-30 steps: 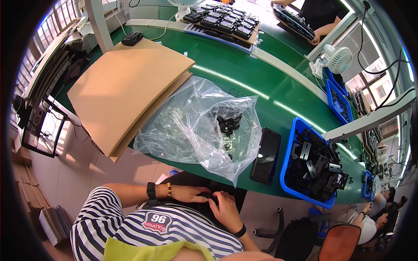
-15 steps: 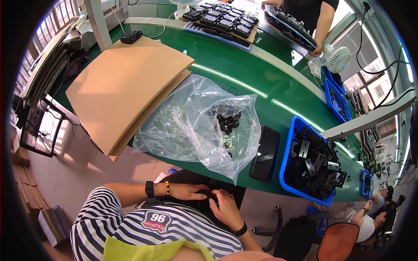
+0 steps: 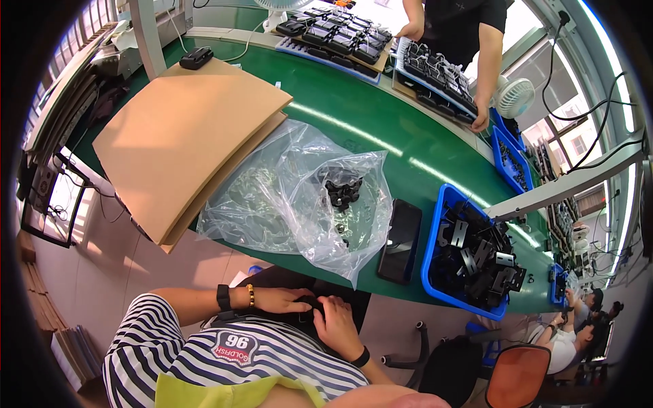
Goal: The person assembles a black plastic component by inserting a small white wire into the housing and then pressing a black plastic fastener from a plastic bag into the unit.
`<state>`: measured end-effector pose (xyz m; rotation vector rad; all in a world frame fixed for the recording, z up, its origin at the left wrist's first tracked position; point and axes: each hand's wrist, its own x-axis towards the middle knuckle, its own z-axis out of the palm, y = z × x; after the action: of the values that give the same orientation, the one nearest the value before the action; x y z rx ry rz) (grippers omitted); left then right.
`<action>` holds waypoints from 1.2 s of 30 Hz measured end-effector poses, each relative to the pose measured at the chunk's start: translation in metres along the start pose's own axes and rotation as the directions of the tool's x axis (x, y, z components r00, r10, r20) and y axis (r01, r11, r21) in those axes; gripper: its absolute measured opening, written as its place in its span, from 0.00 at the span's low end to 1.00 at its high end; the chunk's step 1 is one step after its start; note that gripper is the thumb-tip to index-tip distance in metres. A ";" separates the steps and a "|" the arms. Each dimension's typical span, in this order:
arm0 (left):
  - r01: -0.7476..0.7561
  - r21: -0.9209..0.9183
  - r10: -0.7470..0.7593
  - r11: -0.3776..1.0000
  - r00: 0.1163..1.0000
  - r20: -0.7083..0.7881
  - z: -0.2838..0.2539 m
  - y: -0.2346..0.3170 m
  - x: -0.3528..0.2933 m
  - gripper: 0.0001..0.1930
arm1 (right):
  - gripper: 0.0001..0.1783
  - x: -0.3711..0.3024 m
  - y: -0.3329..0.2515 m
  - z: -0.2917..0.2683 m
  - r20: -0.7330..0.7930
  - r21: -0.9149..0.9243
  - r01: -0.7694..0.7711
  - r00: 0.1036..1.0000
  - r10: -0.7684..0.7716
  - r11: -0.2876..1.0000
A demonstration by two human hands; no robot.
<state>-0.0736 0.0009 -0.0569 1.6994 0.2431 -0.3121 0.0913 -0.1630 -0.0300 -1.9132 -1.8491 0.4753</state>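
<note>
Down at my lap, below the table's near edge, my left hand (image 3: 280,300) and my right hand (image 3: 337,326) meet around a small black part (image 3: 312,304). My fingers cover most of it, so its exact kind is hidden. Both hands are closed on it, the right thumb and fingers pressing from the right side. On the green table (image 3: 326,129) in front of me lies a clear plastic bag (image 3: 272,204) with several black pieces (image 3: 343,194) in it. A dark phone (image 3: 400,241) rests to its right.
A blue bin (image 3: 427,265) of black brackets with metal plates stands at the right. Brown cardboard sheets (image 3: 190,136) lie at the left, a black device (image 3: 196,58) on their far edge. Across the table a person's hands (image 3: 480,119) hold a loaded tray (image 3: 435,75) near a fan (image 3: 515,97).
The person across the table has lowered the tray onto the far side and leans over it. My hands stay together at my lap with only a slight shift. The whole view has moved slightly.
</note>
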 end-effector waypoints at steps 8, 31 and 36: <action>-0.037 -0.010 0.037 0.999 0.999 0.022 0.009 -0.008 -0.007 0.35 | 0.16 0.000 0.000 -0.010 0.006 0.124 0.039 0.999 -0.040 0.992; -0.055 -0.039 0.052 0.998 0.995 -0.079 0.011 -0.012 -0.007 0.33 | 0.18 0.005 0.003 -0.013 0.050 0.181 0.011 0.999 -0.020 0.983; -0.006 -0.036 0.003 0.999 0.997 -0.083 0.006 0.009 -0.012 0.32 | 0.18 0.008 0.005 -0.003 0.002 0.173 -0.014 1.000 0.013 0.985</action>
<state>-0.0822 -0.0063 -0.0450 1.6786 0.3037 -0.2328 0.0975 -0.1555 -0.0300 -1.8109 -1.7354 0.6206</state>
